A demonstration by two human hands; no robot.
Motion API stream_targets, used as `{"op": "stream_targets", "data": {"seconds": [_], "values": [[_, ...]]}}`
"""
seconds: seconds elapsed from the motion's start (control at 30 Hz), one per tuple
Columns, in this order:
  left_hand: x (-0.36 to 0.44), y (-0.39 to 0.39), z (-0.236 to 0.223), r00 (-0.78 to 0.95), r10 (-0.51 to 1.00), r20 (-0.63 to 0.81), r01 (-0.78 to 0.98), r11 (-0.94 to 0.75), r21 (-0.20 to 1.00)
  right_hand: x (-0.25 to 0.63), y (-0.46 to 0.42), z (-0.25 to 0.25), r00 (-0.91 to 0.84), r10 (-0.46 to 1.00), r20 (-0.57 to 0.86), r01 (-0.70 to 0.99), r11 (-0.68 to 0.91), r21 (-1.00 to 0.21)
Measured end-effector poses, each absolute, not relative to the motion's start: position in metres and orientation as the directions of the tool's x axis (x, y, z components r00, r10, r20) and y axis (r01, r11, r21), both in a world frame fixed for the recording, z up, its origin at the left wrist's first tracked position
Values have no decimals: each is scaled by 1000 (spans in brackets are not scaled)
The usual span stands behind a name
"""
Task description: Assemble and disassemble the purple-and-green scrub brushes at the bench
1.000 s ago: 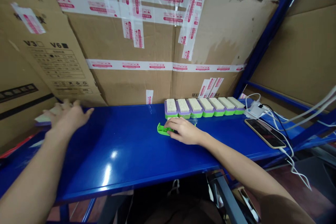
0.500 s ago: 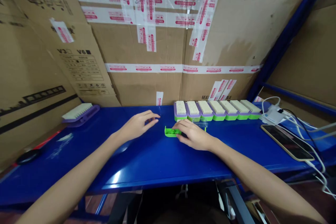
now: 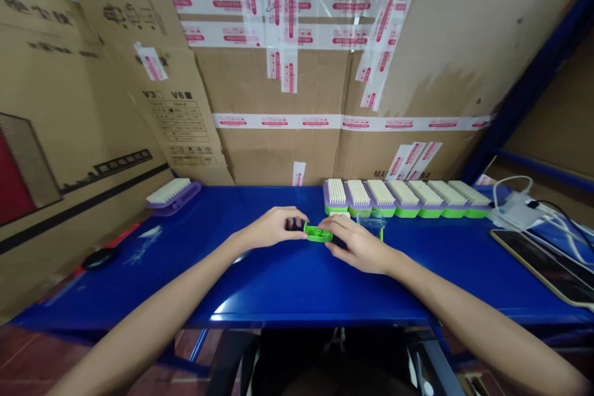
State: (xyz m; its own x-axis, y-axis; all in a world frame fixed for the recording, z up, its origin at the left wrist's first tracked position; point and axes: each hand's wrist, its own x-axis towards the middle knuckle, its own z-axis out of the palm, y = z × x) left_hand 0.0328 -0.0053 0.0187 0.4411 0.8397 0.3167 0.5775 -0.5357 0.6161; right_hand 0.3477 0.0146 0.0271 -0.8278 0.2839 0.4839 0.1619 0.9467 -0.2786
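A bright green, shallow plastic shell (image 3: 317, 234) with moulded parts inside is held just over the blue table. My left hand (image 3: 278, 227) pinches its left end between thumb and fingers. At its right end, my right hand (image 3: 356, 244) has its thumb and fingers closed, covering part of the shell. Behind the right hand is a clear plastic piece (image 3: 371, 221), with a green edge (image 3: 381, 234) showing beside the wrist. What lies under the right palm is hidden.
Several purple-and-green brushes (image 3: 381, 198), bristles up, stand in a row at the back right. A purple brush piece (image 3: 172, 193) lies at the back left. A phone (image 3: 538, 266) and white cables (image 3: 552, 223) are on the right. Cardboard (image 3: 278, 148) walls the blue table (image 3: 288, 284).
My left hand has moved right and taken hold of the green shell's left end. The right hand stays on the shell. The view has turned slightly left.
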Motion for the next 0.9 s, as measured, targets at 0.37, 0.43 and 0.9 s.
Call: {"op": "stream_targets", "data": {"seconds": [0.37, 0.43, 0.9], "values": [[12, 2, 21, 379, 867, 324, 611, -498, 615, 349, 15, 27, -821, 303, 485, 205, 948, -245], [6, 3, 23, 342, 884, 317, 655, -467, 594, 350, 15, 28, -824, 308, 476, 208, 945, -252], [-28, 7, 27, 242, 904, 352, 840, -377, 391, 351, 11, 32, -830, 374, 415, 245, 911, -331]]}}
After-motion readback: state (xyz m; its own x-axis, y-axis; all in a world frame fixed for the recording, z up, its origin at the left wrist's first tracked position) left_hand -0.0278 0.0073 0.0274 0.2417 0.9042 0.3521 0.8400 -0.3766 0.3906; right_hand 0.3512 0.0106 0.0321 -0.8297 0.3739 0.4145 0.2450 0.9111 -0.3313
